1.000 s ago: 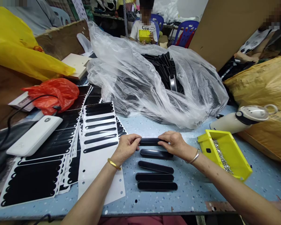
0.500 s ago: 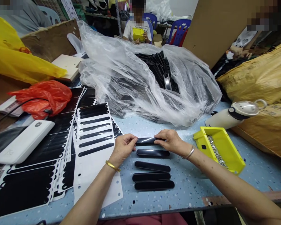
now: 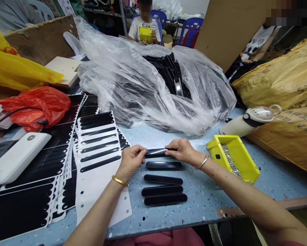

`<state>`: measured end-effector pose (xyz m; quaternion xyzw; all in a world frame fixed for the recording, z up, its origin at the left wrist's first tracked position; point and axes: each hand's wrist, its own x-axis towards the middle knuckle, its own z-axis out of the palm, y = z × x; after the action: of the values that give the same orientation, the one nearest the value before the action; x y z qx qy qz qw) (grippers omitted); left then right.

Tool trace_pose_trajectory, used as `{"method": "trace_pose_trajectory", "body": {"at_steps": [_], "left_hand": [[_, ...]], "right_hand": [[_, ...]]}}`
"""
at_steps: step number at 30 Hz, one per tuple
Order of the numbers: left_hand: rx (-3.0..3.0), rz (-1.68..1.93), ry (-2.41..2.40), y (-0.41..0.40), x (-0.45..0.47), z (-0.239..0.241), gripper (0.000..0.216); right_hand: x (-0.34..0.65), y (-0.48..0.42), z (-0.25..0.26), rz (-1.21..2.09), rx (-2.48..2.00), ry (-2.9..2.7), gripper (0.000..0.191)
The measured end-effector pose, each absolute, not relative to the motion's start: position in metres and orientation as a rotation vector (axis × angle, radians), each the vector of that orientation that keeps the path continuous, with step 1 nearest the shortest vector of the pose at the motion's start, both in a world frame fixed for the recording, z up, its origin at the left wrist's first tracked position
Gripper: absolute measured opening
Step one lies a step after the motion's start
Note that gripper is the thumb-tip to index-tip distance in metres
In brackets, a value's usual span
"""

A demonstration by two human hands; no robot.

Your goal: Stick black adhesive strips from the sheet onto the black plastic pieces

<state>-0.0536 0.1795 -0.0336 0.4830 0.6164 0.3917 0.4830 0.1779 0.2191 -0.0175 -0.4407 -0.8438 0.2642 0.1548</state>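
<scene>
A glossy black strip (image 3: 155, 152) lies level between my two hands at the top of a column of similar pieces. The thumb and forefinger of my left hand (image 3: 131, 160) pinch its left end. At the other end, my right hand (image 3: 182, 151) has its fingers closed on the strip; part of it is hidden under them. Below, several black bars with rounded ends, including the closest one (image 3: 163, 165), lie crosswise on the table. Left of my left hand is a white backing sheet (image 3: 102, 191) carrying black adhesive strips (image 3: 100, 164).
A clear plastic bag (image 3: 143, 99) full of black parts spreads across the back. On the right stand a yellow bin (image 3: 245, 153) of small metal pieces and a pale bottle (image 3: 235, 127). Sheet stacks (image 3: 22, 208) and a white power bank (image 3: 20, 157) are at left. A person (image 3: 145, 29) sits beyond.
The camera view has turned slightly, shifting the scene a little to the left. Both hands stay on the black strip, with the right fingers bent over it a bit differently.
</scene>
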Motion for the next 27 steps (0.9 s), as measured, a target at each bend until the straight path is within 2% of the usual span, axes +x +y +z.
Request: {"method": "trace_pose_trajectory", "body": {"at_steps": [16,22,27], "left_hand": [[1.121,0.983,1.496,0.181,-0.053,-0.035,0.021],[1.093,1.006,1.491,0.182,-0.052,-0.037,0.022],[1.092,0.993,1.488,0.182,-0.053,-0.038,0.024]], "right_hand": [[0.186,0.214,-0.028,0.560,-1.104,-2.513,0.024],[0.184,0.212,-0.025,0.518,-1.116,-2.581,0.019],[0.185,0.218,-0.023,0.680,-1.196,-2.546,0.025]]}}
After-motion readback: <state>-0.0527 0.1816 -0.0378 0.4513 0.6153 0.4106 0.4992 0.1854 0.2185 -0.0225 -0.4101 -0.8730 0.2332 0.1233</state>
